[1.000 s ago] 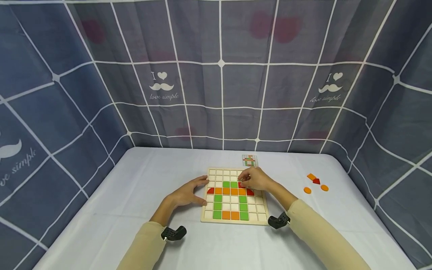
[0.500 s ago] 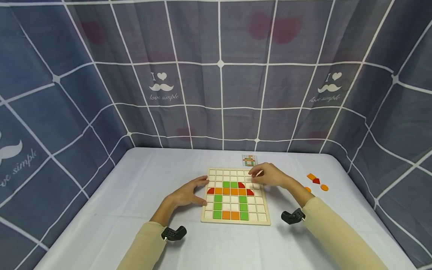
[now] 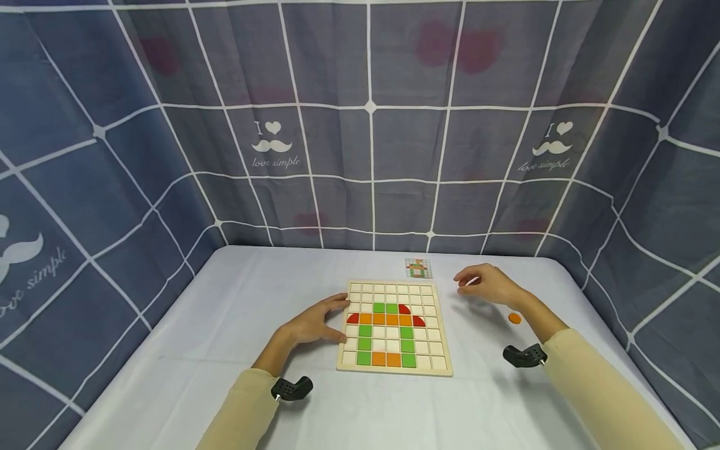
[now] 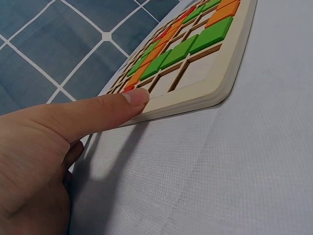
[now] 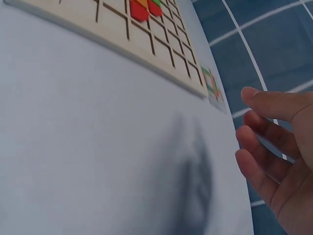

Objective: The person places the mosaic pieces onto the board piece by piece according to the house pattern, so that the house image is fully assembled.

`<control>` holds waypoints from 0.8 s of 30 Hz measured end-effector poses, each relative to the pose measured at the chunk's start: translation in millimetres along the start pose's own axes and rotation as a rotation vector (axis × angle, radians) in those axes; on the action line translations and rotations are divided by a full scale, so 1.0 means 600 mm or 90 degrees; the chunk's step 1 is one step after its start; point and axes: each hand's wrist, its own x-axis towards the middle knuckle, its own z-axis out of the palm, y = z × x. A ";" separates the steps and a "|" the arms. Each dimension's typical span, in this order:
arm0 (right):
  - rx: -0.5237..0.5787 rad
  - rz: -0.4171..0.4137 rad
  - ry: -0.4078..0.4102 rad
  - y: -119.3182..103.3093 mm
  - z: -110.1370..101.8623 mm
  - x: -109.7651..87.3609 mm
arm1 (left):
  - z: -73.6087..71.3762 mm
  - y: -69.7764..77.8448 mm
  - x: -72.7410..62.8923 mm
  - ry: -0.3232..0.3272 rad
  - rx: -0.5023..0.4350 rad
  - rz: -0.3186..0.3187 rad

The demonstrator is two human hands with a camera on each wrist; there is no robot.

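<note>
My left hand (image 3: 309,322) rests at the left edge of a square wooden pattern board (image 3: 394,373), thumb and fingertips touching it. In the left wrist view, the thumb (image 4: 102,113) presses on the board's rim (image 4: 210,95). Green, orange and red tiles fill part of its grid. Among them are red quarter-round tiles, one (image 3: 404,309) beside the upper green pair and one (image 3: 419,321) at the right end of the orange row. My right hand (image 3: 492,285) hovers over the table right of the board. Its fingers (image 5: 249,139) curl loosely with nothing between them.
A small pattern card (image 3: 418,268) lies behind the board. One orange disc (image 3: 514,319) shows beside the right forearm; that arm covers the spot where other loose pieces lay. A checked curtain (image 3: 337,144) surrounds the white-covered table (image 3: 225,300).
My right hand has let go of the upper red quarter-round tile on the board and moved right, off the board, covering most of the loose pieces. The left hand has stayed put.
</note>
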 end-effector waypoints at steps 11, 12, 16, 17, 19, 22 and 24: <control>0.018 0.103 0.038 0.075 -0.075 -0.072 | 0.000 0.000 -0.001 -0.001 0.002 0.003; 0.027 0.116 0.041 0.085 -0.080 -0.080 | 0.000 -0.001 -0.001 -0.001 0.002 0.003; 0.046 0.159 0.060 0.123 -0.091 -0.107 | 0.000 -0.002 -0.001 -0.001 0.003 0.000; 0.046 0.170 0.062 0.131 -0.092 -0.114 | 0.000 -0.003 0.000 -0.001 0.002 0.000; 0.036 0.186 0.067 0.145 -0.094 -0.124 | 0.000 -0.003 0.000 0.000 0.004 0.000; 0.008 0.194 0.075 0.161 -0.094 -0.136 | 0.001 -0.004 0.001 0.002 0.003 0.000; -0.016 0.193 0.083 0.169 -0.093 -0.142 | 0.001 -0.003 0.001 0.001 0.002 -0.001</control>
